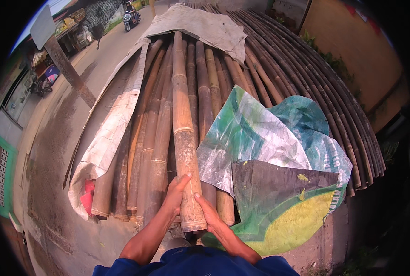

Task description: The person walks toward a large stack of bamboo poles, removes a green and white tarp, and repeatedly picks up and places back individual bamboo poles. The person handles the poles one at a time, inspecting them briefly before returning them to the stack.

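Observation:
A thick tan bamboo pole [184, 133] lies lengthwise on top of a pile of bamboo poles [156, 138], its cut near end toward me. My left hand [175, 193] is closed round its left side, thumb on top. A little nearer the end, my right hand [208, 211] grips the right side, its thumb also on the upper surface. Most of the fingers of both hands are hidden beneath the pole. The pole's far end runs under a greyish-white sheet [200, 27].
A crumpled green, white and yellow printed tarp [278, 156] covers poles to the right. A pale sheet [117, 124] drapes the pile's left edge. Darker poles [315, 83] stretch along an orange wall [352, 50]. At left, a post [69, 71] stands beside the road, where a motorbike [131, 19] carries a rider.

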{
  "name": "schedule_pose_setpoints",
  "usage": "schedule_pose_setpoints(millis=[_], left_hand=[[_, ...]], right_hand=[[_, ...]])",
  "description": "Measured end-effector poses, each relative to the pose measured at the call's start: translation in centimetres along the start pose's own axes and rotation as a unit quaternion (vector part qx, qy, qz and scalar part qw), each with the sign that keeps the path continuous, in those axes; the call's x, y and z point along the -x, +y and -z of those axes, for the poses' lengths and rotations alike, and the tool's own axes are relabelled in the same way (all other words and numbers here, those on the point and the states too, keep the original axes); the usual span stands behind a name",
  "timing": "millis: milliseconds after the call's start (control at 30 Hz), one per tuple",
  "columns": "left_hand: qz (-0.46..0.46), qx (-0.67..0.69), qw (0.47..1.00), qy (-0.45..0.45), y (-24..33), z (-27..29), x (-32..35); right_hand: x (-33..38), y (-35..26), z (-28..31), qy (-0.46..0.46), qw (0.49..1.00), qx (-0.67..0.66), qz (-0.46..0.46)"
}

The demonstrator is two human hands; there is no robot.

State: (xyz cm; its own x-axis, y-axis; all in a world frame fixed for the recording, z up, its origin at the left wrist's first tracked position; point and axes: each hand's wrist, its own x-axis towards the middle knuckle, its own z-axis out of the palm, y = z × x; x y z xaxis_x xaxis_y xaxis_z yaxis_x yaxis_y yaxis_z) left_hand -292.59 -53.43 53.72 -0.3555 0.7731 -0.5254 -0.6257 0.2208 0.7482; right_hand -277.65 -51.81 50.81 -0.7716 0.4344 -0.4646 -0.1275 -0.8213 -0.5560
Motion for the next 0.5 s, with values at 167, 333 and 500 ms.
schedule_pose_setpoints(millis=[167,333,500], left_hand=[[-0.042,-0.173,0.979,0.099,-4.2,-4.0,-1.7],[-0.060,-0.228,0.963,0.132,-5.6,-3.4,-2.9],[-0.092,-0.207,0.966,0.127,-5.1,-1.9,-2.5]], right_hand=[[0.2,-0.2,4.9,0.037,0.988,-0.111,-0.100],[-1.2,1.3,7.0,0.035,0.985,-0.121,-0.115],[-1.7,2.2,6.2,-0.005,0.986,-0.114,-0.119]])
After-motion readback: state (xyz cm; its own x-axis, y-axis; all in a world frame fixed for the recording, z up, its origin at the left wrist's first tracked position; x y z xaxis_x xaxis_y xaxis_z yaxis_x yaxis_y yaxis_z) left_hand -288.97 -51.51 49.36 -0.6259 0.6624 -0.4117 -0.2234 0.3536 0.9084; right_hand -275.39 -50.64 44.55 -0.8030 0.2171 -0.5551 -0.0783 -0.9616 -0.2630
